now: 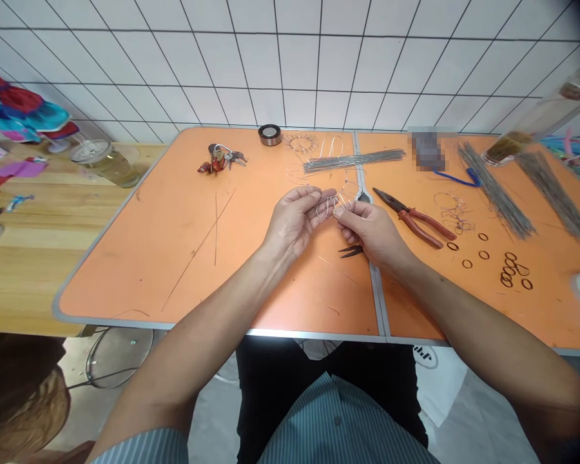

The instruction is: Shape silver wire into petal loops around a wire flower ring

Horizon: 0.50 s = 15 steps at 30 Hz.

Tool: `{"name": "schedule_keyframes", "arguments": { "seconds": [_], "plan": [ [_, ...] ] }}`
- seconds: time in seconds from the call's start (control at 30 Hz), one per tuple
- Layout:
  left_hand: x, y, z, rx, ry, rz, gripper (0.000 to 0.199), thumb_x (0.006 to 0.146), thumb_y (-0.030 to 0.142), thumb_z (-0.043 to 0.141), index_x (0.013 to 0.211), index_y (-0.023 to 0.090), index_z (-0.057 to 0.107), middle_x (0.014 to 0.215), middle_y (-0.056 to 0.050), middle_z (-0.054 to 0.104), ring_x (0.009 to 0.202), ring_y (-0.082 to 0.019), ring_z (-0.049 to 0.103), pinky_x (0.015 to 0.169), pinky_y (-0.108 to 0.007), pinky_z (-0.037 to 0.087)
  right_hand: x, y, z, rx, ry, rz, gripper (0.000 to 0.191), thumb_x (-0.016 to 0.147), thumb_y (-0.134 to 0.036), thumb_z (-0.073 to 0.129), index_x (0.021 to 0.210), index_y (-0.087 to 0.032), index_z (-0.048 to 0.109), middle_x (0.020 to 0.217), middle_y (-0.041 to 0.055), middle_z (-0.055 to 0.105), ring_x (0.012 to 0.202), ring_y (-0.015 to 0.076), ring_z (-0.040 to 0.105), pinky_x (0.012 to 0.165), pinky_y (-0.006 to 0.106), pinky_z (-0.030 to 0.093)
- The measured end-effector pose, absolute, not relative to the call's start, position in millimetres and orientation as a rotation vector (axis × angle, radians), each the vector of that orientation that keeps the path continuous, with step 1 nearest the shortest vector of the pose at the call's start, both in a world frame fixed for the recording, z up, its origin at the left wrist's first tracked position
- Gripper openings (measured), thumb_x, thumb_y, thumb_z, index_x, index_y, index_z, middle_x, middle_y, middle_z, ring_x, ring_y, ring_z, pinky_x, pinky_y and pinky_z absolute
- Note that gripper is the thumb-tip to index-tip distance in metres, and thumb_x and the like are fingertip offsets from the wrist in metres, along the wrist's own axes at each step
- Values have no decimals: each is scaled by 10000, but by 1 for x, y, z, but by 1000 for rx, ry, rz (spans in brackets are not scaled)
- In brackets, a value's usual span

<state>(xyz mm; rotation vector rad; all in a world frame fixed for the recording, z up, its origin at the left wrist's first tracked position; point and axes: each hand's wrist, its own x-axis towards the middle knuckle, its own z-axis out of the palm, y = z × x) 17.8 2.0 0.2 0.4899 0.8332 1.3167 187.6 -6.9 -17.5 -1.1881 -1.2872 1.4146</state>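
Between my two hands is a thin bent wire piece (327, 205) with several loops, held over the middle of the orange table (183, 258). My left hand (297, 216) is closed on its left side, thumb against fingers. The fingertips of my right hand (367, 225) pinch its right end. Beneath the right hand the dark tips of a small tool (351, 251) stick out; its other part is hidden. Pliers with red handles (415, 219) lie just right of that hand. A bundle of straight wires (352, 160) lies beyond the hands.
Keys (227, 156) and a roll of tape (269, 135) lie at the back. To the right are dark small rings (507, 270), more wire bundles (497, 190) and a tall clear bottle (507, 145). A glass jar (104, 161) lies on the wooden table (33, 270) at left.
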Motion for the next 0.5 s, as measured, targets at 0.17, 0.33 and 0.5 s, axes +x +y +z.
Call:
{"name": "schedule_keyframes", "arguments": {
  "seconds": [0.17, 0.33, 0.5],
  "plan": [
    [19, 0, -1, 494, 828, 1281, 170, 965, 51, 696, 849, 168, 657, 1016, -95, 857, 902, -168, 842, 1048, -351, 642, 186, -8, -14, -1215, -1280, 1355, 370, 832, -469, 921, 757, -225, 653, 655, -38, 566, 591, 105, 479, 550, 261, 374],
    [20, -1, 1, 480, 845, 1277, 139, 944, 64, 734, 876, 169, 675, 1033, -77, 859, 932, -159, 840, 1069, -352, 634, 187, -6, -15, -1200, -1248, 1371, 380, 837, -496, 913, 744, -223, 666, 693, -11, 614, 606, 113, 516, 549, 266, 389],
    [23, -2, 0, 487, 830, 1284, 165, 962, 35, 691, 858, 163, 682, 1002, -83, 858, 1036, -191, 844, 1120, -382, 617, 185, -5, -20, -1196, -1269, 1410, 347, 822, -429, 912, 734, -225, 645, 633, -29, 574, 585, 108, 476, 551, 260, 359]
  ]
}}
